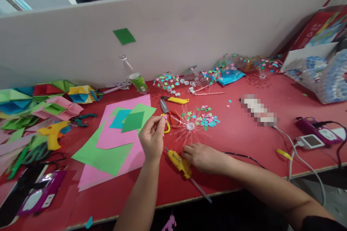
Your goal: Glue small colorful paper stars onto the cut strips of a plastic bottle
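At the table (244,144), a gluing step.
Left hand (152,137) pinches a star (165,116), seemingly; right hand (202,157) grips glue gun (176,160); dab carefully.

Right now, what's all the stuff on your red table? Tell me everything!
Table: one, red, under everything.
Paper sheets: several, pink, green, teal, left of centre.
Folded paper shapes: many, mixed colours, far left.
Paper stars: many, mixed colours, centre and back.
Cut clear bottle: one, white cap, centre.
Scissors: one, orange handles, centre.
Cup: one, green, back.
Glue gun: one, yellow, front centre.
Second glue gun: one, yellow, far left.
Left hand: one, pinching a small pink piece.
Right hand: one, resting beside the front glue gun.
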`<act>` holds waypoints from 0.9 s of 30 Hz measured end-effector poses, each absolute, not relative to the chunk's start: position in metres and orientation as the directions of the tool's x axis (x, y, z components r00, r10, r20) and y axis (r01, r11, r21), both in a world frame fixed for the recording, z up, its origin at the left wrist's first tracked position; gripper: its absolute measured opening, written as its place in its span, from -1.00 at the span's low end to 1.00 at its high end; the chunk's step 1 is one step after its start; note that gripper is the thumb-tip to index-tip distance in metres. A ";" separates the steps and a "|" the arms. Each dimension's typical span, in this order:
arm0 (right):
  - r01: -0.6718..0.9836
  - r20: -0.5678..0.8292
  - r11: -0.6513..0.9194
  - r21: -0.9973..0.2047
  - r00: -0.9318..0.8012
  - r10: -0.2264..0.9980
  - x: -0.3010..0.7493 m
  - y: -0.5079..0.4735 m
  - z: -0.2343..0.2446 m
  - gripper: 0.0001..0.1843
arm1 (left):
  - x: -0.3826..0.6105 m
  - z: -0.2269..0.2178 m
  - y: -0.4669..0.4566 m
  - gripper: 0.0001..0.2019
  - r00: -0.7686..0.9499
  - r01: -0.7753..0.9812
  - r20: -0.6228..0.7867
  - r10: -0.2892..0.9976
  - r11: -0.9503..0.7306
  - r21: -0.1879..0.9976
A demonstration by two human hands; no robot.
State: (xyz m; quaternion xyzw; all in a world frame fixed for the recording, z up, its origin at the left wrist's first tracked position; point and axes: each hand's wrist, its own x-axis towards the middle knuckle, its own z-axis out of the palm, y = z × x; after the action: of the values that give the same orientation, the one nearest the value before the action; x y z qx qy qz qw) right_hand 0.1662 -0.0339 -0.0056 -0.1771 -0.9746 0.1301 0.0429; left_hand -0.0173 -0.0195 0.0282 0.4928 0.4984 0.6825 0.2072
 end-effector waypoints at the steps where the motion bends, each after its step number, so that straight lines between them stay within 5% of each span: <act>1: 0.332 0.068 0.912 -0.243 -0.932 0.357 0.167 -0.033 -0.006 -0.73 | -0.016 0.028 -0.019 -0.91 -0.406 0.204 0.458 0.791 -0.410 0.889; 5: 0.263 0.299 0.927 -0.267 -0.892 0.339 0.173 -0.029 0.005 -0.82 | -0.012 0.027 -0.019 -0.91 -0.318 0.151 0.341 0.885 -0.308 0.939; 11: 0.386 0.726 0.833 -0.396 -0.423 0.542 0.181 -0.008 0.013 -0.86 | 0.004 0.021 -0.021 -0.87 -0.003 -0.094 -0.010 1.000 0.010 0.996; 27: 0.418 0.793 0.898 -0.137 -0.497 0.352 0.189 -0.004 0.011 -0.88 | 0.021 0.015 -0.033 -0.84 0.078 -0.198 -0.176 0.981 0.189 0.962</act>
State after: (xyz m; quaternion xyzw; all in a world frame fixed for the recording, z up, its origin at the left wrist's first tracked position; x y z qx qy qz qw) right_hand 0.1895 -0.0044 0.0109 -0.2227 -0.8643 -0.0367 0.4495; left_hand 0.0212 -0.0326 0.0154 0.4125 0.4748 0.4853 0.6073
